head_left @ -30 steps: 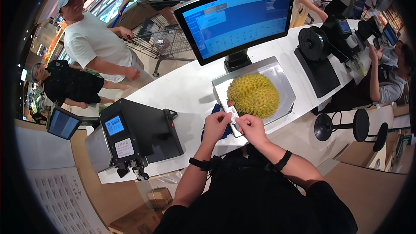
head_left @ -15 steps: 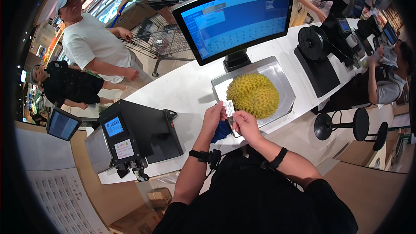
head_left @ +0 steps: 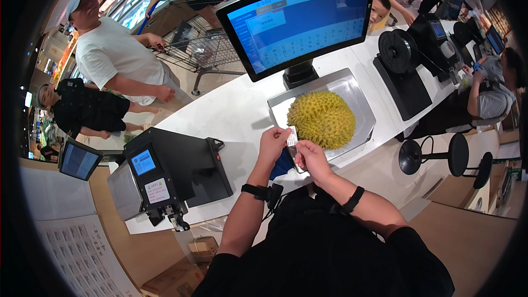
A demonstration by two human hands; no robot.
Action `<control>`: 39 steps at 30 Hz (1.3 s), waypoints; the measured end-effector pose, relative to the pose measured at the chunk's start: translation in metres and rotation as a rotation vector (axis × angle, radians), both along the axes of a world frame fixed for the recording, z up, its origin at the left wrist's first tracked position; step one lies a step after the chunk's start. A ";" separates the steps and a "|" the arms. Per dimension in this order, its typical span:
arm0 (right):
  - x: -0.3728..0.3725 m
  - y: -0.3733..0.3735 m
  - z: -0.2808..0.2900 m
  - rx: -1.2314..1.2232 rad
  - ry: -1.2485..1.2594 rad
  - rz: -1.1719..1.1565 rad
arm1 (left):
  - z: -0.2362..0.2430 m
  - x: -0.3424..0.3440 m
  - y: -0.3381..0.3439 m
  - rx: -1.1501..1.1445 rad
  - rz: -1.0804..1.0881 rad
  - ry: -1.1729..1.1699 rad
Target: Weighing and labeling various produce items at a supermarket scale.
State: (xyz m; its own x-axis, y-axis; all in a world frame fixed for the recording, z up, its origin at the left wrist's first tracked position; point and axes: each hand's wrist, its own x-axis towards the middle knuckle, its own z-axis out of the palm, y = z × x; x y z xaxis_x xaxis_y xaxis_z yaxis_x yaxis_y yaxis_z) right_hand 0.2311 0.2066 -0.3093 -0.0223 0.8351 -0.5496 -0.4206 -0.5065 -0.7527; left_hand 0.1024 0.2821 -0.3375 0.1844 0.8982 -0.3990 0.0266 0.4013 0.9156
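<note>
A small white printed label (head_left: 291,137) is held between my two hands, just in front of a durian. My left hand (head_left: 273,144) pinches its left side, and my right hand (head_left: 311,160) grips its lower right corner, fingers curled. The yellow-green spiky durian (head_left: 322,120) rests on the metal pan of a weighing scale (head_left: 360,111). Behind the pan stands the scale's wide touchscreen (head_left: 300,27), lit in blue. Below the label, partly hidden by my hands, lies a dark blue cloth-like piece (head_left: 282,166).
A black label printer (head_left: 181,168) with a small screen stands left on the white counter (head_left: 234,111). A black device with a round reel (head_left: 399,52) is to the right. Across the counter are several people and a shopping cart (head_left: 201,49); another person (head_left: 487,82) sits far right.
My left hand has shifted slightly along the label's upper left edge. The durian stays put. A child's head has appeared beside the touchscreen's right edge.
</note>
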 end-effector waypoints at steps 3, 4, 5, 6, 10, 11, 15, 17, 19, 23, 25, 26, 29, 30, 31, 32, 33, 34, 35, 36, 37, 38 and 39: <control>-0.001 0.000 0.004 -0.021 0.002 -0.010 | -0.008 -0.001 0.003 0.028 -0.014 0.034; -0.001 0.000 0.003 -0.022 0.002 -0.011 | -0.010 -0.001 0.003 0.027 -0.015 0.034; -0.001 -0.001 0.002 -0.019 0.002 -0.015 | -0.011 -0.001 0.004 0.049 -0.031 0.053; -0.001 -0.001 0.002 -0.016 0.002 -0.017 | -0.012 -0.001 0.005 0.071 -0.045 0.073; -0.004 -0.002 0.002 -0.021 0.024 -0.027 | -0.026 -0.003 0.008 0.177 -0.057 0.182; -0.005 -0.002 0.003 -0.025 0.030 -0.031 | -0.030 -0.004 0.009 0.204 -0.066 0.208; -0.002 -0.004 -0.003 -0.031 0.052 -0.048 | -0.003 0.002 0.013 0.336 -0.149 0.457; -0.002 -0.005 -0.003 -0.035 0.054 -0.053 | 0.003 0.002 0.017 0.323 -0.192 0.518; -0.003 -0.004 -0.001 -0.034 0.057 -0.058 | 0.004 -0.001 0.020 0.315 -0.233 0.580; -0.006 -0.006 0.001 -0.061 0.075 -0.022 | -0.005 -0.008 0.017 0.303 -0.261 0.673; -0.007 -0.007 0.001 -0.075 0.071 -0.018 | -0.006 -0.008 0.012 0.294 -0.255 0.700; -0.008 -0.007 -0.001 -0.076 0.072 -0.010 | -0.006 -0.008 0.010 0.272 -0.243 0.707; -0.008 -0.008 -0.003 -0.074 0.064 -0.002 | -0.007 -0.008 0.004 0.268 -0.164 0.785; -0.008 -0.008 -0.003 -0.072 0.057 0.001 | -0.008 -0.010 0.002 0.284 -0.091 0.856; -0.009 -0.008 -0.002 -0.071 0.056 0.003 | -0.014 -0.013 0.001 0.284 -0.089 0.855; -0.009 -0.008 -0.001 -0.074 0.057 0.002 | -0.024 -0.017 0.001 0.221 -0.109 0.687; -0.010 -0.009 -0.001 -0.076 0.057 0.002 | -0.027 -0.019 0.002 0.158 -0.128 0.520; -0.009 -0.010 -0.003 -0.076 0.056 0.002 | -0.031 -0.020 0.003 0.159 -0.128 0.518; -0.009 -0.010 -0.008 -0.075 0.071 -0.002 | -0.034 -0.019 0.004 0.030 -0.182 0.279; -0.008 -0.011 -0.009 -0.075 0.085 -0.005 | -0.036 -0.019 0.004 -0.098 -0.234 0.038; -0.008 -0.012 -0.009 -0.075 0.083 -0.006 | -0.041 -0.019 0.004 -0.098 -0.235 0.035; -0.008 -0.013 -0.010 -0.114 0.135 -0.007 | -0.046 -0.019 0.003 -0.068 -0.225 0.009; -0.007 -0.014 -0.010 -0.153 0.188 -0.011 | -0.046 -0.017 0.003 -0.038 -0.217 -0.017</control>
